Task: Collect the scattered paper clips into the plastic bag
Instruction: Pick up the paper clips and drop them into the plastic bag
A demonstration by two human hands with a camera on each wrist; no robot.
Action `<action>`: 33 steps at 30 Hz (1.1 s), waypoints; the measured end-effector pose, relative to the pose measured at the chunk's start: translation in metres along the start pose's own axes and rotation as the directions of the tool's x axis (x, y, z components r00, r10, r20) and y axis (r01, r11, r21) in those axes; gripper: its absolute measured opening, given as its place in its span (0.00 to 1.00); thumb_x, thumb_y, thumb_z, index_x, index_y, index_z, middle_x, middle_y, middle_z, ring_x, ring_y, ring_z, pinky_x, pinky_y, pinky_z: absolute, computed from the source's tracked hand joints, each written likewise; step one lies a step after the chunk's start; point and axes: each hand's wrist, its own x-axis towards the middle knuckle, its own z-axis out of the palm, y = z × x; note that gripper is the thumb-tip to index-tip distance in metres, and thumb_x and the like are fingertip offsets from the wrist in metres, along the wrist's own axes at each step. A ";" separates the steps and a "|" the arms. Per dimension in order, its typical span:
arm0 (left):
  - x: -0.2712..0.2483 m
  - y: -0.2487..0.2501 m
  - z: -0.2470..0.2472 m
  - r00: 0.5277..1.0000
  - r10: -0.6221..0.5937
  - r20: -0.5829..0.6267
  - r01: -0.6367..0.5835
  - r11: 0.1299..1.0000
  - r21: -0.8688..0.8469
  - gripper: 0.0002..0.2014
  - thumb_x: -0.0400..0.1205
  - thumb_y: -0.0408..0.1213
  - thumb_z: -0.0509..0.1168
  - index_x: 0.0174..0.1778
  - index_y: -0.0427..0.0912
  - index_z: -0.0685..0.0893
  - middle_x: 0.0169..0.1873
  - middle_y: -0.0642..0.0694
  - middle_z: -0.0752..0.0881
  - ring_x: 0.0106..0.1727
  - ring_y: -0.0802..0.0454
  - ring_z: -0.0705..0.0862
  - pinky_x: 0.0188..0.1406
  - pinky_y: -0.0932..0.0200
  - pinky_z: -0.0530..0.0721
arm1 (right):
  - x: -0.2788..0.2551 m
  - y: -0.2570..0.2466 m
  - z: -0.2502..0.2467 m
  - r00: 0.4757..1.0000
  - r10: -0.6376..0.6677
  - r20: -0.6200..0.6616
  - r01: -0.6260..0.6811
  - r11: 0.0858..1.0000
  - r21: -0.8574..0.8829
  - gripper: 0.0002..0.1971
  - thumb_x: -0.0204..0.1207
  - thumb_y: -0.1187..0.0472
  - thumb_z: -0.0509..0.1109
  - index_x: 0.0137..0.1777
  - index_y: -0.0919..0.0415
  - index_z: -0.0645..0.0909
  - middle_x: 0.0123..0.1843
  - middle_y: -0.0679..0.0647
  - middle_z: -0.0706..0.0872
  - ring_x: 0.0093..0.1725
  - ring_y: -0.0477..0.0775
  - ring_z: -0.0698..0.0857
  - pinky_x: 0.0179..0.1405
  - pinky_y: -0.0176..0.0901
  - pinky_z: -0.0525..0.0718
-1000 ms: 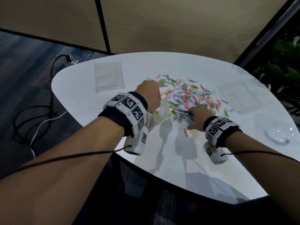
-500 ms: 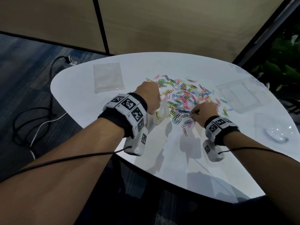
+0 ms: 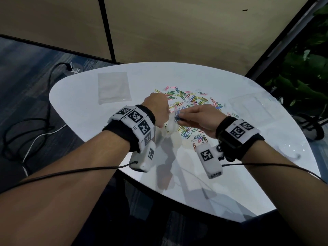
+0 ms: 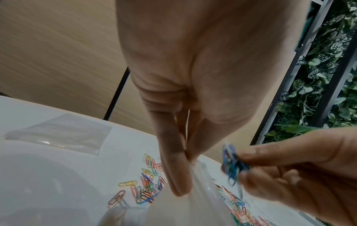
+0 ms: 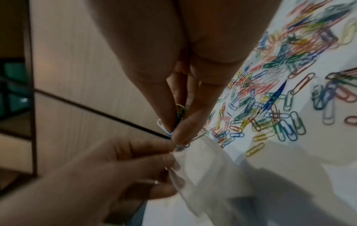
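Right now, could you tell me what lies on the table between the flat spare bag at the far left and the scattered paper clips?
Nothing: in the head view, bare white table separates the spare bag from the paper clips.

paper clips (image 3: 191,107) mid-table (image 3: 110,139) | spare bag (image 3: 114,89) far left | held bag (image 3: 171,127) before clips

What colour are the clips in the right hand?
Mostly blue clips, with a little green, pinched by the right hand; left wrist view.

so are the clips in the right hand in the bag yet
Not yet: the right hand pinches the clip bunch just outside the plastic bag rim, which the left hand holds.
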 end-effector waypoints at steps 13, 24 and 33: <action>-0.001 0.000 -0.001 1.000 0.007 0.006 -0.006 0.994 -0.105 0.14 0.77 0.21 0.66 0.51 0.36 0.93 0.37 0.39 0.93 0.44 0.43 0.94 0.52 0.47 0.92 | 0.012 0.017 0.028 0.980 -0.197 0.026 0.150 0.644 -0.750 0.14 0.71 0.71 0.73 0.54 0.58 0.90 0.46 0.52 0.92 0.46 0.48 0.90 0.53 0.41 0.87; -0.012 -0.019 -0.018 0.997 -0.069 -0.038 0.065 0.993 -0.099 0.12 0.78 0.21 0.68 0.52 0.37 0.92 0.35 0.45 0.90 0.47 0.42 0.93 0.55 0.47 0.92 | 0.000 0.039 -0.061 0.978 -0.014 -0.207 -0.188 0.356 -0.915 0.28 0.66 0.54 0.83 0.66 0.54 0.79 0.64 0.57 0.84 0.62 0.59 0.84 0.64 0.51 0.83; -0.013 -0.029 -0.022 0.996 -0.082 -0.022 0.079 0.991 -0.110 0.11 0.81 0.24 0.64 0.50 0.39 0.91 0.27 0.46 0.88 0.40 0.43 0.94 0.53 0.49 0.92 | 0.020 0.085 -0.052 0.961 -0.090 -0.260 -0.204 0.403 -0.892 0.37 0.57 0.52 0.88 0.66 0.57 0.78 0.58 0.56 0.86 0.56 0.56 0.85 0.57 0.47 0.86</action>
